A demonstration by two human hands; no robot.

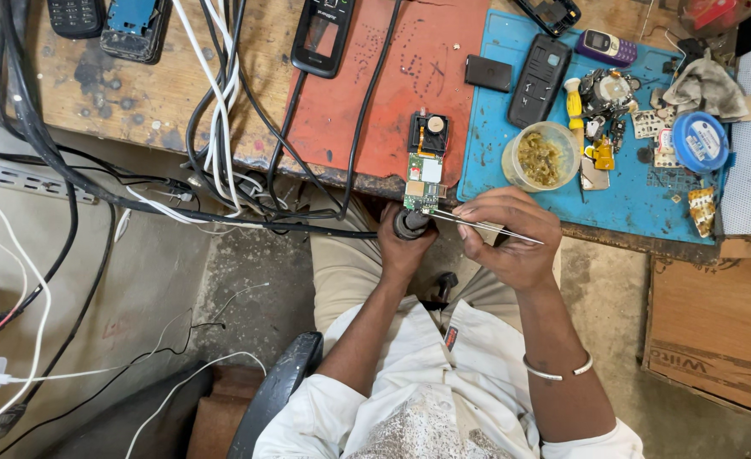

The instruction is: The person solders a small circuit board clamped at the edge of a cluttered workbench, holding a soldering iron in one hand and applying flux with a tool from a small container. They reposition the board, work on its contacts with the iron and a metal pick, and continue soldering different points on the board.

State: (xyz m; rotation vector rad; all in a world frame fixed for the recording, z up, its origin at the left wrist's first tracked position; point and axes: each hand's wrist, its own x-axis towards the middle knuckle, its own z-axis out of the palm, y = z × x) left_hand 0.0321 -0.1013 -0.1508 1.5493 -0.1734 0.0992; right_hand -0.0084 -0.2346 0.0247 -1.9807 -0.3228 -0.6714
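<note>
Tweezers, thin and silver [487, 228], pinched in right hand [511, 238] at frame centre, tips aimed at small green circuit board [422, 183] overhanging bench edge for access. Left hand [405, 238] wrapped around black round-handled tool [410, 223] just below board. Clear flux-stained jar [541, 157] parked nearby on blue mat [622, 200].

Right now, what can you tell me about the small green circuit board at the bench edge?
The small green circuit board is a narrow rectangle carrying silvery metal shields and tiny parts. It lies flat at the edge of the red mat, below a black square part. The thin metal tweezers in the right hand point toward its lower end; the left hand grips a black tool beneath it.
</note>
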